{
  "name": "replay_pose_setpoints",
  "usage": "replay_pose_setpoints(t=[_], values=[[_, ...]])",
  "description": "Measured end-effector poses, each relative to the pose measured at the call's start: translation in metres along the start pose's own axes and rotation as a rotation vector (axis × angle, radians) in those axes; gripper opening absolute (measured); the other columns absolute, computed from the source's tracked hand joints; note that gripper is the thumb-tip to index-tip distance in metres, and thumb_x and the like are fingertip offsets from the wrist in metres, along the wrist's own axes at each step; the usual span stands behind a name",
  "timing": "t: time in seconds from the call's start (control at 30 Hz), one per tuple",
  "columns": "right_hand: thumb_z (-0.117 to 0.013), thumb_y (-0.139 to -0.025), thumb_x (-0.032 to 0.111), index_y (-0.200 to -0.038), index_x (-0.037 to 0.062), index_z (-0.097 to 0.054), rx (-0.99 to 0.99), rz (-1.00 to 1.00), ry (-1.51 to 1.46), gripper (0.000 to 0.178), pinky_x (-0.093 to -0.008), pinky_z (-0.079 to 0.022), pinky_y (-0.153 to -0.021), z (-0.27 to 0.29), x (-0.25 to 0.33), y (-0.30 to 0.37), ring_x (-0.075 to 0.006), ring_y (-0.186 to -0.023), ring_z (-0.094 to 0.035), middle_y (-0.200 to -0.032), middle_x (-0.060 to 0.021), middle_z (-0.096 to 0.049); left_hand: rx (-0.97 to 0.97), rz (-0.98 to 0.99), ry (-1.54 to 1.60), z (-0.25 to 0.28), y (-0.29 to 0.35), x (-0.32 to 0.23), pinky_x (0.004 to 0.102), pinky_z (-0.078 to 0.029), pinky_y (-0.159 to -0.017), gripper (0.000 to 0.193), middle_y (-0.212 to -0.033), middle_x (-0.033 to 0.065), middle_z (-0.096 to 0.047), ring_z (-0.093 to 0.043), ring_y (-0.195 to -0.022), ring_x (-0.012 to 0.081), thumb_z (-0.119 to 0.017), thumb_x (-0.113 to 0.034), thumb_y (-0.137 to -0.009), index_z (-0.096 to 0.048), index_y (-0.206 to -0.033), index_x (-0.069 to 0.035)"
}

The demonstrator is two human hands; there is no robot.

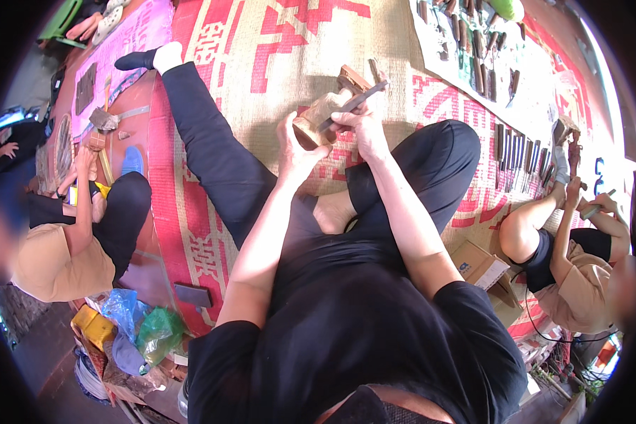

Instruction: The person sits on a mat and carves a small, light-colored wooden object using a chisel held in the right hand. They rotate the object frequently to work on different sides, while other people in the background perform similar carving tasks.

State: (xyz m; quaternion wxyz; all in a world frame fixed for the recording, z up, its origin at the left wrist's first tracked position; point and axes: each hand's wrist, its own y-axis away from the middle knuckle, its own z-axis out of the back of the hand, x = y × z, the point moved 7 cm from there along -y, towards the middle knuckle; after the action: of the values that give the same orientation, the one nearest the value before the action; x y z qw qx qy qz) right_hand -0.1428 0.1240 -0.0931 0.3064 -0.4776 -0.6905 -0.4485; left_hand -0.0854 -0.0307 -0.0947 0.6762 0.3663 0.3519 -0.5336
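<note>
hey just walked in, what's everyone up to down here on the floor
The person wearing the camera sits on a red and straw-coloured mat. Their left hand holds a pale wooden piece; their right hand grips a dark, slim tool across it. Whether the tool is cutting isn't clear. A row of tools lies to the right, and one co-worker sits on that side, another on the left.

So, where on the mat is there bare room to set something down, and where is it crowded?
Bare mat shows between the left leg and left hand, and beyond the held wood, from the pink cloth to the white sheet. Crowded: the tools on that sheet, and the tool row beside the right knee.
</note>
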Motion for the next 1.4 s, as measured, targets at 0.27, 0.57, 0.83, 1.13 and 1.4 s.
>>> replay_pose_setpoints(t=[0.27,0.57,0.83,1.13,1.4], values=[[-0.067,-0.076,-0.003,-0.09,0.0019,-0.058,-0.027,0.067,0.065,0.018,-0.0219,-0.047,-0.055,0.003,0.004,-0.004,-0.0112,-0.058,-0.06,-0.073,-0.0041,-0.062,0.009,0.027,-0.042,0.001,0.0,-0.001,0.0451,-0.035,-0.105,0.097,-0.132,0.0195,-0.029,-0.034,-0.127,0.0357,-0.08,-0.014,-0.059,-0.023,-0.138,-0.008],[-0.067,-0.076,-0.003,-0.093,0.0009,-0.056,-0.042,0.045,0.073,0.02,-0.0236,-0.048,-0.058,0.005,0.003,-0.004,-0.0122,-0.06,-0.06,-0.073,-0.0057,-0.062,0.001,0.0,-0.06,0.003,0.0,0.0,0.0434,-0.034,-0.106,0.098,-0.131,0.0199,-0.03,-0.035,-0.125,0.0353,-0.08,-0.012,-0.058,-0.024,-0.138,-0.007],[-0.066,-0.067,-0.008,-0.093,0.0028,-0.057,-0.069,0.026,-0.084,0.03,-0.0293,-0.052,-0.055,-0.002,-0.001,-0.011,-0.0167,-0.063,-0.061,-0.076,-0.0066,-0.061,-0.016,-0.045,0.035,0.008,-0.004,-0.002,0.0429,-0.032,-0.106,0.095,-0.132,0.0185,-0.035,-0.035,-0.126,0.033,-0.08,-0.011,-0.058,-0.028,-0.138,-0.007],[-0.065,-0.07,-0.008,-0.092,0.0074,-0.056,0.087,0.002,-0.156,0.029,-0.0241,-0.046,-0.05,0.006,-0.022,-0.005,-0.0093,-0.059,-0.057,-0.074,0.0009,-0.056,0.062,0.039,0.072,-0.001,0.001,0.011,0.043,-0.027,-0.108,0.09,-0.14,0.0197,-0.03,-0.032,-0.13,0.0339,-0.075,-0.012,-0.067,-0.025,-0.141,-0.007],[-0.067,-0.073,-0.003,-0.089,0.0065,-0.053,0.097,-0.016,-0.109,0.024,-0.0236,-0.047,-0.055,0.005,-0.005,0.001,-0.0103,-0.059,-0.057,-0.076,0.0,-0.057,0.033,-0.004,0.038,0.002,0.004,-0.009,0.0469,-0.021,-0.111,0.096,-0.144,0.0226,-0.024,-0.025,-0.134,0.0363,-0.076,-0.014,-0.065,-0.021,-0.143,-0.006]])
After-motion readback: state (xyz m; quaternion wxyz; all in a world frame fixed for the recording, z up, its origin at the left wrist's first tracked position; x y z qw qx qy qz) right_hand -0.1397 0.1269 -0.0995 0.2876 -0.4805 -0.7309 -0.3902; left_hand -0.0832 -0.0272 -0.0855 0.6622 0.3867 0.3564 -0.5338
